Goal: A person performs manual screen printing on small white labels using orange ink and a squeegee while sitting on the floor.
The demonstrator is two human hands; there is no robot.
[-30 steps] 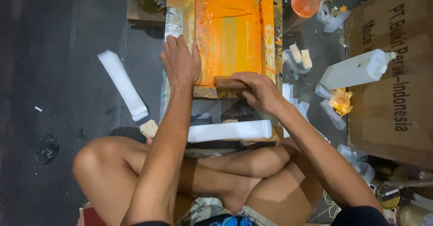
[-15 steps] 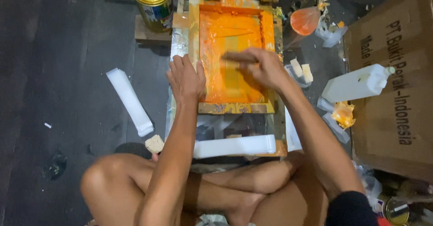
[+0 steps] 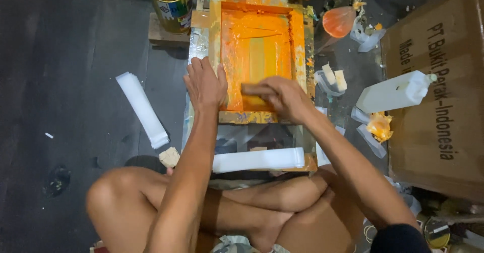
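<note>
A wooden screen-printing frame (image 3: 214,41), coated in orange ink, lies flat on a glass-topped stand ahead of my crossed legs. My left hand (image 3: 205,84) presses flat on the frame's left rail, fingers spread. My right hand (image 3: 282,97) grips a squeegee (image 3: 254,95) that rests across the inked mesh near the frame's near edge. A white strip stack (image 3: 258,159) lies on the stand just below the frame.
A yellow-lidded paint can (image 3: 170,3) stands at the back left. Another stack of white strips (image 3: 142,109) lies on the dark floor to the left. A white plastic bottle (image 3: 396,92), an orange ink bag (image 3: 339,22) and a cardboard box (image 3: 438,96) sit at right.
The squeegee in my right hand went from the frame's near edge up the mesh, then came back toward me. The view tilted, bringing the paint can into sight.
</note>
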